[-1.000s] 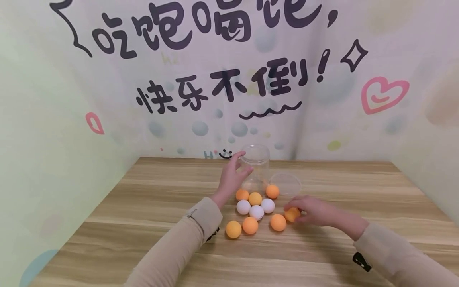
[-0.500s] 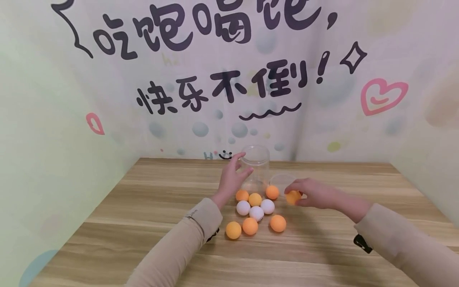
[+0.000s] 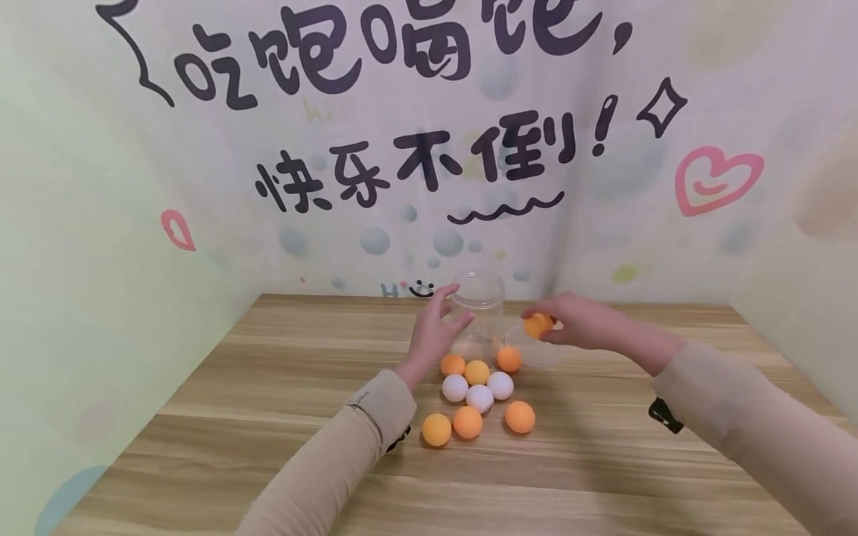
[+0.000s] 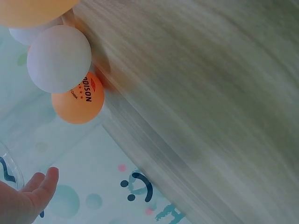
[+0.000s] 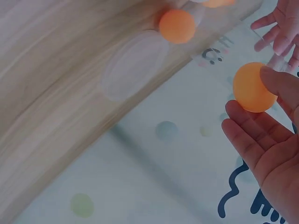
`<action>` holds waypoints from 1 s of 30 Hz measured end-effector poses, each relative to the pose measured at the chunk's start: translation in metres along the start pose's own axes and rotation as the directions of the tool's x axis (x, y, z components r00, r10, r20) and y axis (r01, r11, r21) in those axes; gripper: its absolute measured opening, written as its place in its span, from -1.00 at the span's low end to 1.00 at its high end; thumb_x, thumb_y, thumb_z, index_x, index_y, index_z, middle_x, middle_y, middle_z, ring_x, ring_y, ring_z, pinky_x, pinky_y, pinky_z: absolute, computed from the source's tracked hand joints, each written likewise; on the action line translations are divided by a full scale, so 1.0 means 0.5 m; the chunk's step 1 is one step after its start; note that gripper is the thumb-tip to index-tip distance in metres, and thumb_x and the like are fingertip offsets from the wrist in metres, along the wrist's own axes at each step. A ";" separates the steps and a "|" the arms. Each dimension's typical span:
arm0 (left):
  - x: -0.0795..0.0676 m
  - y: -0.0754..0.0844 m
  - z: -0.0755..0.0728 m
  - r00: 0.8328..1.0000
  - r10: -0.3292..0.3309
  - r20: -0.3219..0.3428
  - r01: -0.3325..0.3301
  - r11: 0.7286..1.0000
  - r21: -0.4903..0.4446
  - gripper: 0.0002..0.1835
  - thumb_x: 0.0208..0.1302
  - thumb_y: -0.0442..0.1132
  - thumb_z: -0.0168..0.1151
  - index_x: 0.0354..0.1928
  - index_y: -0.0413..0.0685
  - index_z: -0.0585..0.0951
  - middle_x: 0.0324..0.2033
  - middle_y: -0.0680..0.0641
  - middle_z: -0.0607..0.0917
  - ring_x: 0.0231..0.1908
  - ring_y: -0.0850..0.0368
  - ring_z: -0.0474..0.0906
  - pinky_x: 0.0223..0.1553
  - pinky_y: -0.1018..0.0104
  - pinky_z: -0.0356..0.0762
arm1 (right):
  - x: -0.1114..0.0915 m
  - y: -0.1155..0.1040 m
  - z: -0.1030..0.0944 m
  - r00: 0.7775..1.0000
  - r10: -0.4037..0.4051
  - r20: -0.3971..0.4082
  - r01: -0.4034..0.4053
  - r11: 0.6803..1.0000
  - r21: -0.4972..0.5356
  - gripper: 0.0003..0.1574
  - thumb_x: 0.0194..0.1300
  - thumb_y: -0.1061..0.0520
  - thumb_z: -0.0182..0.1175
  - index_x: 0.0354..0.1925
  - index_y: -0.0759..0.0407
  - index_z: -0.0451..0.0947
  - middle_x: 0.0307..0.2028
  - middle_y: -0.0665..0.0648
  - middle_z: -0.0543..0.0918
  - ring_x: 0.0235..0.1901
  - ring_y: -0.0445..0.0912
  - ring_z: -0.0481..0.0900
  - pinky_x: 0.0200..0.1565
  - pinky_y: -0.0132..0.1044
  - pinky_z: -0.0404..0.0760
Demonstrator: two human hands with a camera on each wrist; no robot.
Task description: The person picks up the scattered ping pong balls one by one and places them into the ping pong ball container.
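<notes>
In the head view my left hand holds the left side of a clear plastic jar, fingers at its rim and thumb across its front. The jar stands upright with its mouth uncovered. My right hand pinches an orange table tennis ball between thumb and fingers, raised to the right of the jar. The right wrist view shows this ball against the thumb. Several more orange balls and three white balls lie in front of the jar. One orange ball bears printed lettering.
A clear round lid lies flat on the wooden table, right of the jar and partly below the right hand. Behind the table's back edge hangs a printed cloth with large dark characters.
My right hand has lifted an orange ball from the front right of the group and carried it up and back, towards the jar. The left hand has stayed at the jar.
</notes>
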State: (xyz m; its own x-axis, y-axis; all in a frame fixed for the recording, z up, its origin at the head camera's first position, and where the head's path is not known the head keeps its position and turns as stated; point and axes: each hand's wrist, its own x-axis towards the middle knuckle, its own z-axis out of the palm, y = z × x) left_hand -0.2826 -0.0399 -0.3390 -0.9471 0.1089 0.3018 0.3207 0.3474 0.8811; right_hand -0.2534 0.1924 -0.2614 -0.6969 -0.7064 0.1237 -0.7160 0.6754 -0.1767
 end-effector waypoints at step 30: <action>0.001 0.000 -0.001 1.000 -0.012 -0.002 0.012 1.000 -0.006 -0.42 0.18 -0.18 0.24 0.25 0.06 0.32 0.28 -0.04 0.33 0.16 -0.12 0.38 -0.02 0.11 0.52 | 0.141 -0.038 -0.016 0.950 0.201 -0.240 -0.188 0.979 0.078 -0.54 0.13 0.29 0.23 0.03 0.34 0.43 -0.04 0.31 0.56 -0.11 0.13 0.49 0.02 -0.05 0.49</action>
State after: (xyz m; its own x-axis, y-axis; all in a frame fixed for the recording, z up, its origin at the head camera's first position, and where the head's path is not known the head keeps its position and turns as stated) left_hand -0.2831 -0.0404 -0.3384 -0.9509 0.1027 0.2920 0.3094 0.3433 0.8868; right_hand -0.2891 0.1314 -0.2415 -0.8159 -0.4843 0.3159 -0.5669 0.7773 -0.2727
